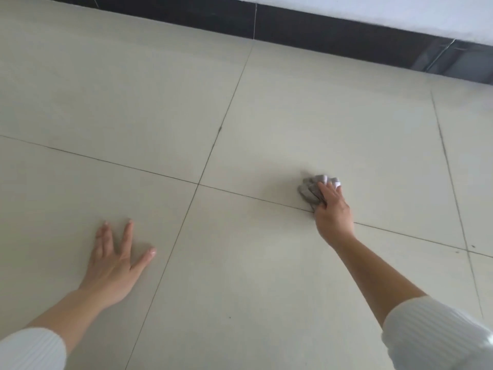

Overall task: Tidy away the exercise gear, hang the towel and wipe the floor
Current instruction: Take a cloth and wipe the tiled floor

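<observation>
My right hand (332, 209) reaches forward with its arm stretched out and presses a crumpled grey cloth (309, 189) onto the pale tiled floor (266, 263), just beyond a grout line. The fingers are closed over the cloth, which sticks out to the left of them. Lower left, my left hand (114, 263) lies flat on a tile with its fingers spread and holds nothing. No exercise gear or towel is in view.
A dark skirting board (320, 30) runs along the far edge of the floor under a white wall (400, 12). Dark grout lines cross the tiles. A few small dark specks mark the floor at the right.
</observation>
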Tool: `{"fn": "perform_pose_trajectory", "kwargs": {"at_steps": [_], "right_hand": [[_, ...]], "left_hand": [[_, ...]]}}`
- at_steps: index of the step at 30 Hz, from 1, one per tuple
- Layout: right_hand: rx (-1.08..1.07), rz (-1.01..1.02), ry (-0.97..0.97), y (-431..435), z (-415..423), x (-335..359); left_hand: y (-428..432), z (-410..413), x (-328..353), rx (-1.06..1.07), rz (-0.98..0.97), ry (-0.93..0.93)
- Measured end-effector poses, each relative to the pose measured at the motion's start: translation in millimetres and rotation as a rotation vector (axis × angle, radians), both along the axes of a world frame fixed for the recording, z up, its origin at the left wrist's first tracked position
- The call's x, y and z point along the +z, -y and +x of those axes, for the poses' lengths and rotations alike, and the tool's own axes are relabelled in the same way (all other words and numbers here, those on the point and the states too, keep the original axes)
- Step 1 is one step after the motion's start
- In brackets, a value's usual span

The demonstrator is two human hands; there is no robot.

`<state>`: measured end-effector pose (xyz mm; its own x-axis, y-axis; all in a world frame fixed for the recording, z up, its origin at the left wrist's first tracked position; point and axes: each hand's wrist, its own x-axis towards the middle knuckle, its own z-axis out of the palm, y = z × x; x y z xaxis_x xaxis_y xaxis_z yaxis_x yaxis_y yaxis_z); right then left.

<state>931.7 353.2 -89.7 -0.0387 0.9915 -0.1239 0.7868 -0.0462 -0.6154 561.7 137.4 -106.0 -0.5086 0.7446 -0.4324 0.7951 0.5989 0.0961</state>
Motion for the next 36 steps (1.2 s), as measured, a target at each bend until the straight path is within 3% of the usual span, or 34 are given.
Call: {"fn": "perform_pose_trajectory", "kwargs": {"at_steps": [2, 5, 8, 11, 13, 15, 17, 22, 25, 28, 31, 36], "right_hand": [[0.001, 0.044, 0.108, 5.3, -4.8, -15.3], [0.122, 0.143, 0.044, 39.2, -41.6, -26.5], [0.492, 0.217, 0.024, 104.2, -74.8, -34.5], [0.963, 0.15, -0.051, 165.5, -97.9, -37.0], [1.277, 0.102, -0.055, 182.5, -109.2, -32.3], [1.422, 0.183, -0.004, 168.8, -110.4, -28.8], [1.32, 0.295, 0.071, 141.2, -107.3, -32.9], [0.611, 0.277, 0.207, 51.9, -104.4, -32.8], [0.344, 0.166, 0.259, 6.7, -126.1, -18.8], [0.091, 0.065, 0.203, -7.8, -177.2, -18.0], [0.242, 0.054, 0.136, 21.6, -221.7, -22.1], [0.947, 0.247, 0.071, 143.9, -230.9, -31.9]], "left_hand": [[-2.5, 2.0, -4.0, -0.012, 0.003, -0.001], [-3.8, -3.4, -4.8, -0.025, -0.017, -0.002], [-6.2, -10.1, -4.0, -0.086, -0.012, -0.001], [-9.2, -13.3, -7.2, -0.13, 0.069, -0.021], [-12.5, -11.9, -11.0, -0.136, 0.116, -0.03], [-16.8, -11.7, -14.1, -0.135, 0.142, -0.028], [-21.0, -16.9, -13.1, -0.156, 0.162, -0.025], [-22.5, -52.4, -8.3, -0.086, 0.198, -0.023], [-10.5, -82.8, -6.9, 0.011, 0.147, -0.031], [2.9, -103.9, -11.0, -0.059, 0.127, -0.05], [5.0, -106.5, -15.1, -0.071, 0.145, -0.031], [7.3, -103.7, -21.1, -0.053, 0.216, -0.044]]}}
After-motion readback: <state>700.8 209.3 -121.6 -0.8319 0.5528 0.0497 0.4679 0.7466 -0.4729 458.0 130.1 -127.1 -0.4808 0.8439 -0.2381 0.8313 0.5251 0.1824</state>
